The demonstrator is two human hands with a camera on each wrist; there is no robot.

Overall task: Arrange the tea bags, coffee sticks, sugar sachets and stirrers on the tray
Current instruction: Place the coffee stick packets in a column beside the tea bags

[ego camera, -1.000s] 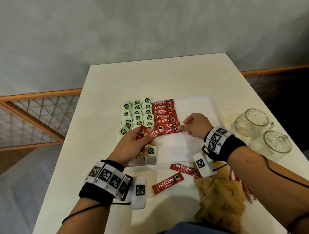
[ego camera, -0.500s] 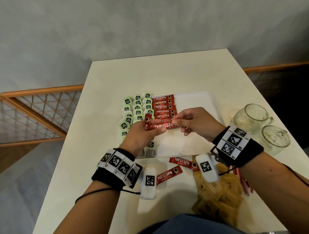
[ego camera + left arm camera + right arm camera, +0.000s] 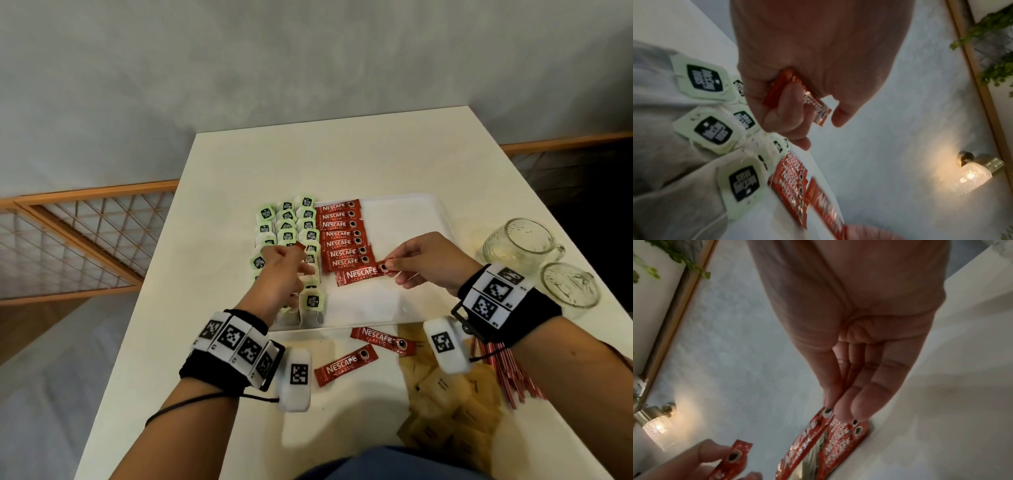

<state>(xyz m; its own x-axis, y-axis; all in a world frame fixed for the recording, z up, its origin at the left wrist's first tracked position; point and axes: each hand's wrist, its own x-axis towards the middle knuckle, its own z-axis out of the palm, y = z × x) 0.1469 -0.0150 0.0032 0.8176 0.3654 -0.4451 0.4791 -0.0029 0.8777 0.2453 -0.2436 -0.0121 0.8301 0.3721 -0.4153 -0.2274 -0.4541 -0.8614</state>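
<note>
The white tray (image 3: 407, 222) holds columns of green tea bags (image 3: 286, 226) on its left and a column of red coffee sticks (image 3: 339, 233) beside them. My right hand (image 3: 393, 270) pinches the right end of one coffee stick (image 3: 358, 275), which lies just below that column. In the right wrist view, its fingertips (image 3: 830, 404) close on that stick's end (image 3: 826, 413). My left hand (image 3: 297, 256) hovers over the tea bags and grips another coffee stick (image 3: 795, 92), whose tip (image 3: 300, 246) shows above my fingers.
Two loose coffee sticks (image 3: 346, 365) lie on the table in front of the tray. Brown sugar sachets (image 3: 445, 394) and red stirrers (image 3: 503, 373) sit at the near right. Two glass mugs (image 3: 517, 243) stand right of the tray.
The hands, together over the tray before, have parted. My right hand drew one stick down to the tray below the column; my left hand moved left over the tea bags with the other.
</note>
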